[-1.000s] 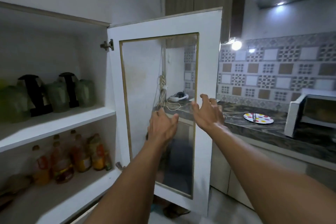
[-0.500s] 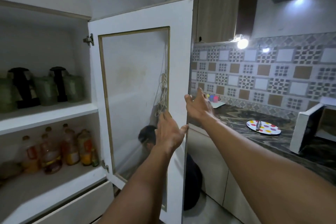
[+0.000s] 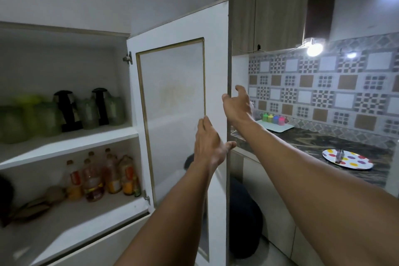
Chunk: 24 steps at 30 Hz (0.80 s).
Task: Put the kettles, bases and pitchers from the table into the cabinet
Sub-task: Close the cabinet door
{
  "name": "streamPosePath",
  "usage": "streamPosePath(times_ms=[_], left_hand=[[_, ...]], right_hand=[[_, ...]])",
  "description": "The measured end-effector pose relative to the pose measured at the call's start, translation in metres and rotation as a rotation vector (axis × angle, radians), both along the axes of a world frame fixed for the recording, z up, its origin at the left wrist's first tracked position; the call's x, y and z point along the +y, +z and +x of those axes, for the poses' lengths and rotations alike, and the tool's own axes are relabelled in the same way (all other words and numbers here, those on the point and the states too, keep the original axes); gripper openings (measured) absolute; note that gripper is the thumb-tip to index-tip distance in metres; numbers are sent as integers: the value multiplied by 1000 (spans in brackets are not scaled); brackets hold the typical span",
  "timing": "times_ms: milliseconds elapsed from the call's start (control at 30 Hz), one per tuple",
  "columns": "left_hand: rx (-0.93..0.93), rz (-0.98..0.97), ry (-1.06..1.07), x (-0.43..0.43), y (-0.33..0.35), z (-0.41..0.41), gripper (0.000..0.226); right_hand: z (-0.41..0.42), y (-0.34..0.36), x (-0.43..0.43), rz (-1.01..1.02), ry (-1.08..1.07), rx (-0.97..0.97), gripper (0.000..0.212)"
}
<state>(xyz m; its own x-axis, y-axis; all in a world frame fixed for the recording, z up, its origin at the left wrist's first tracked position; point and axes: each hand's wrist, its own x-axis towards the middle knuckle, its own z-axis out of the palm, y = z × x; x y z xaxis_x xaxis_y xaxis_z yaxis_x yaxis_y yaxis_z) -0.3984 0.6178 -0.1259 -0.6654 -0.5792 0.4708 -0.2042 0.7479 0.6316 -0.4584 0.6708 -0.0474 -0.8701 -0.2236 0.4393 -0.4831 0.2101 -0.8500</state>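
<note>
White board frames the cabinet door (image 3: pixel 216 67), standing ajar. The left hand (image 3: pixel 208 147) has its fingers (image 3: pixel 203 123) flat together on the door's inner face, thumb out across the free edge. The right hand (image 3: pixel 237 106), beyond that edge, is spread and loosely curled, gripping nothing. Left of the door, the cabinet (image 3: pixel 64 136) holds two black-handled kettles (image 3: pixel 67 110) and blurred green pitchers (image 3: pixel 28 119) on its upper shelf; below them stand bottles (image 3: pixel 101 177) of amber liquid. Right of the door, a spotted plate (image 3: pixel 347 158) lies on the counter (image 3: pixel 313 142)
</note>
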Motion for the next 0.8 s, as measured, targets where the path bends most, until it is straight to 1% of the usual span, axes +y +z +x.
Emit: streamPosePath(times_ms=[100, 200, 267, 367, 433, 467, 567, 633, 800], left_hand=[[21, -15, 22, -1, 7, 13, 121], [48, -7, 72, -9, 17, 34, 127], [92, -8, 107, -18, 23, 53, 126], [184, -67, 174, -37, 30, 89, 118], [243, -102, 196, -53, 35, 120, 108], [261, -101, 200, -62, 38, 136, 98], [265, -83, 214, -96, 47, 190, 59], [261, -35, 227, -118, 50, 224, 41], [241, 153, 332, -187, 55, 299, 21]], right_hand=[[23, 8, -2, -45, 32, 30, 52], [49, 19, -10, -48, 101, 137, 52], [71, 26, -21, -29, 151, 203, 54], [115, 36, -48, -26, 180, 281, 42], [150, 48, -69, -94, 185, 273, 35], [167, 53, -81, -118, 186, 268, 34], [216, 62, -118, -113, 177, 288, 33], [248, 63, -142, -84, 195, 306, 34], [316, 56, -211, -23, 342, 304, 51]])
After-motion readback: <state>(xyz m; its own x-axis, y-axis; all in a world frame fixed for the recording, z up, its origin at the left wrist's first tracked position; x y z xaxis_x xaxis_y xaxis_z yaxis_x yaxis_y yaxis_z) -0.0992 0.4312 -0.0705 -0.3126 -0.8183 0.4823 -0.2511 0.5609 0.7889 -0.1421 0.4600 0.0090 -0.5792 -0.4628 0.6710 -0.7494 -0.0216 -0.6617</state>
